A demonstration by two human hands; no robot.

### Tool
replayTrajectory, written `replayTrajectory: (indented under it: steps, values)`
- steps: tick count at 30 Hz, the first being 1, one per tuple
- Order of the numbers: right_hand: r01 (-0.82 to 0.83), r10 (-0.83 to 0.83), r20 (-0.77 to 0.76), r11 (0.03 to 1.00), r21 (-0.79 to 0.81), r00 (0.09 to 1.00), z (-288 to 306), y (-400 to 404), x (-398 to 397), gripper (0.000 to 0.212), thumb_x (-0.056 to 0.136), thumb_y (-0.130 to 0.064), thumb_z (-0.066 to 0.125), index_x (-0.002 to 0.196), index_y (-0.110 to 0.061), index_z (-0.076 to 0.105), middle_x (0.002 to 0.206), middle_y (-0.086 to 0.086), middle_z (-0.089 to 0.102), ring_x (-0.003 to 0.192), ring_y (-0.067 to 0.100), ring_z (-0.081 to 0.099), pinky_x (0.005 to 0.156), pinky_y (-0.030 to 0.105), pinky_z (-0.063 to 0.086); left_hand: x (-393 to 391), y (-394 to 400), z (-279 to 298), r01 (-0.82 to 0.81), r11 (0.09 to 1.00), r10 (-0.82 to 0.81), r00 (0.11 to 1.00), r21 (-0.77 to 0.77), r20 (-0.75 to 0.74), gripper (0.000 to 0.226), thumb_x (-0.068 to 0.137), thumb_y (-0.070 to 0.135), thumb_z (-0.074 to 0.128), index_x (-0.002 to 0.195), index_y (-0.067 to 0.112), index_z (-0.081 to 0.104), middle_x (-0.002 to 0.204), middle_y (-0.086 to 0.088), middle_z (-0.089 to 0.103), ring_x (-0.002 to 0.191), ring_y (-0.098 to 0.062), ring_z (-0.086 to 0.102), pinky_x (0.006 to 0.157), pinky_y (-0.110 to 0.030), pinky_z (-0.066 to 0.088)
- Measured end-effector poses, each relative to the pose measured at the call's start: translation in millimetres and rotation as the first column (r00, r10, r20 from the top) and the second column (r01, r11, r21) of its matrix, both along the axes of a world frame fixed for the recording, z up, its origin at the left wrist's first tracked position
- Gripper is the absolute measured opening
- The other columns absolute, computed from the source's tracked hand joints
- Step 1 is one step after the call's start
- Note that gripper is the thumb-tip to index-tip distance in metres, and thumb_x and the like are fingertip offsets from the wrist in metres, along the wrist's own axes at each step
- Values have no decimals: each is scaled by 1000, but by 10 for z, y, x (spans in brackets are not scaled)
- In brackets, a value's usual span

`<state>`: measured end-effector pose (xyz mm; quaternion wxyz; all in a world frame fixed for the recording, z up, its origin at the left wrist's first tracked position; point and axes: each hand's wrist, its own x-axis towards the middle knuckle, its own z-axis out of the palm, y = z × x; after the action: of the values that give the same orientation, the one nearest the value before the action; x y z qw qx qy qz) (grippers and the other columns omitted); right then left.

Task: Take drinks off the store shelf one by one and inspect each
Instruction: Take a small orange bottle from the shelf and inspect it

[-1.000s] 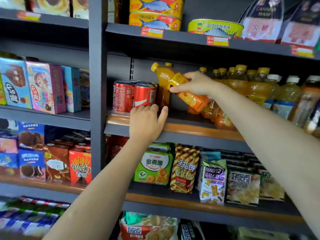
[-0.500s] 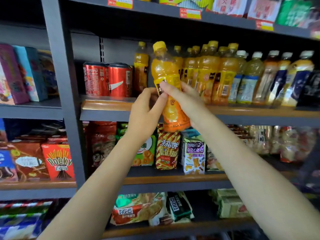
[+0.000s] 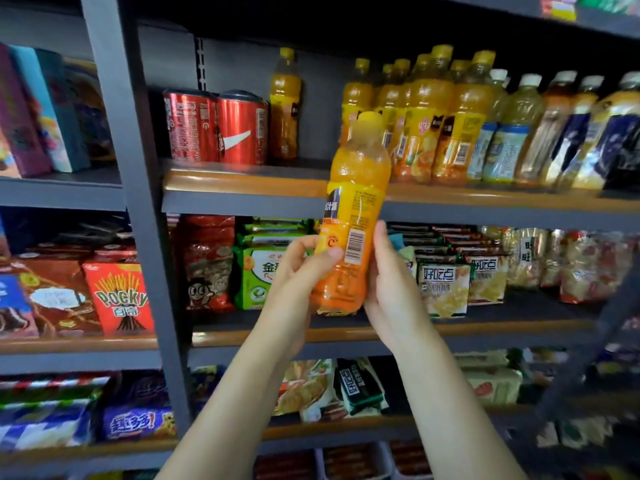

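Observation:
An orange juice bottle (image 3: 353, 209) with a yellow cap stands nearly upright in front of the drink shelf (image 3: 242, 187), its barcode label turned toward me. My left hand (image 3: 298, 271) grips its lower part from the left, thumb across the label. My right hand (image 3: 391, 289) holds the same lower part from the right. Behind it on the shelf stand two red cola cans (image 3: 216, 128), a lone orange bottle (image 3: 284, 105), a cluster of orange juice bottles (image 3: 433, 116) and several tea bottles (image 3: 554, 133).
A grey upright post (image 3: 138, 188) divides the shelving. Snack packets (image 3: 446, 289) and red Pocky boxes (image 3: 119, 299) fill the shelf below the drinks. Boxed sweets (image 3: 38, 112) stand at upper left. More bagged snacks (image 3: 332, 389) lie on the lowest shelves.
The bottle came off the shelf, where my right hand held it tilted, and now sits lower and closer, upright. My left hand left the shelf edge and took hold of it.

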<state>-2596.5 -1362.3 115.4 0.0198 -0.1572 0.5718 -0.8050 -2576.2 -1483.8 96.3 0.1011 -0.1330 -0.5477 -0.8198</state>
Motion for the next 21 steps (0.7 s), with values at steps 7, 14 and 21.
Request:
replayTrajectory:
  steps: [7,14,21]
  values:
    - [-40,43,-70,999,35,997,-126,151,0,54,80,-60,64,118,-22,68,120,4,74,115,19,68,100,41,50,-7,17,-113,71,997,-67,991,-27,116,56,77,54,69,116,15,72,112,-16,73,94,-27,70,73,-36,57]
    - [0,1,-8,996,90,1000,-304,352,22,88,54,-72,84,119,-17,65,112,6,76,106,24,72,95,46,58,68,220,-279,246,969,-238,951,-14,195,57,85,58,60,125,19,66,109,-6,76,96,-21,74,74,-30,58]
    - [134,-139,120,990,47,983,-584,648,123,65,61,-57,73,113,-19,68,98,0,79,95,19,75,83,39,58,100,552,-541,271,949,-221,937,-162,271,59,78,49,78,127,22,58,114,-4,75,103,-23,73,77,-36,60]
